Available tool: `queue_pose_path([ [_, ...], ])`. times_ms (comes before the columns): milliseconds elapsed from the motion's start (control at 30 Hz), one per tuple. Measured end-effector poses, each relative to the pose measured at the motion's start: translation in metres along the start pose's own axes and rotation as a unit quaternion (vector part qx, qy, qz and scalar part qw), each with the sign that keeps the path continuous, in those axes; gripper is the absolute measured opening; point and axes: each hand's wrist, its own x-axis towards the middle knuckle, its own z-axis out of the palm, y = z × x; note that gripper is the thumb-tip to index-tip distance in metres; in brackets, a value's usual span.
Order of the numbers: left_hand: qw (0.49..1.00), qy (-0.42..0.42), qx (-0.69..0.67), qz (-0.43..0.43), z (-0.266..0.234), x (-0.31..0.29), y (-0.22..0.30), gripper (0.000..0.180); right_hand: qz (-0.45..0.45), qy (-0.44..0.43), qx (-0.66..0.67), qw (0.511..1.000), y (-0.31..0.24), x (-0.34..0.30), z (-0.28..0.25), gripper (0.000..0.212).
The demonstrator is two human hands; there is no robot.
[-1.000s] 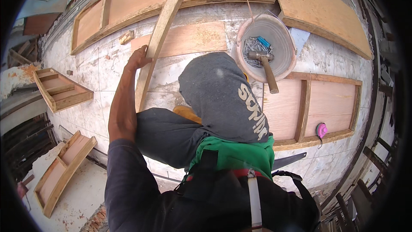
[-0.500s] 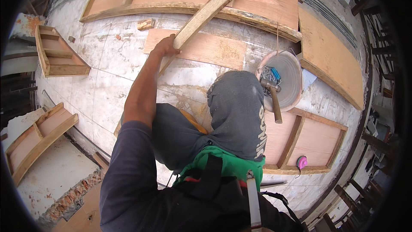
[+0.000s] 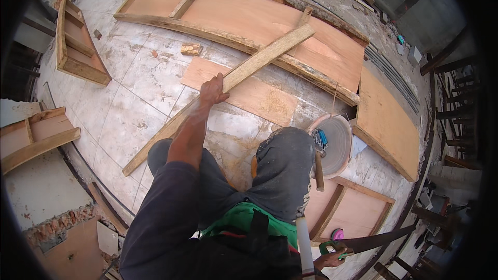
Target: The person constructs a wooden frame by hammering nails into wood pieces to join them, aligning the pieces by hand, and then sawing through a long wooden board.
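Note:
My left hand [image 3: 213,90] is closed round a long wooden plank [image 3: 270,58] near its middle. The plank slants from the floor beside my left knee to the far right, where its end lies over the rim of a long framed plywood panel [image 3: 228,8]. Low at the right, my right hand [image 3: 333,259] grips the green handle of a handsaw [image 3: 381,239], its dark blade stretching out to the right. A thin plywood strip [image 3: 264,99] lies flat beneath the plank. Part of the plank is hidden by my left forearm.
Right of my knee stands a bucket [image 3: 340,145] of nails, with a hammer [image 3: 318,173] at its rim. A pink round object [image 3: 337,234] lies on another framed panel [image 3: 332,210]. Small wooden frames [image 3: 80,46] lie left, a wood block [image 3: 191,49] ahead.
My right hand has come into view at the lower right with the handsaw. The view has shifted, and more of the plank's near end shows; my left hand keeps its hold.

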Motion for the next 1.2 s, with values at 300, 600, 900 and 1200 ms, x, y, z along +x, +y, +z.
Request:
queue_pose_path([
  [300,0.997,0.026,-0.005,-0.074,-0.022,-0.012,-0.035,0.066,-0.168,-0.194,0.334,0.907,-0.310,-0.021,0.027,0.048],
  [600,0.959,-0.076,-0.037,-0.272,-0.027,-0.018,-0.098,0.077,-0.213,-0.599,0.460,0.619,-0.474,-0.213,0.065,0.027],
  [900,0.962,-0.013,-0.055,-0.268,-0.016,-0.026,-0.097,0.088,-0.387,-0.756,0.255,0.461,-0.511,-0.388,0.122,0.044],
  [1200,0.953,0.094,-0.008,-0.288,-0.011,-0.037,-0.075,0.106,-0.487,-0.741,0.225,0.404,-0.482,-0.426,0.148,0.057],
])
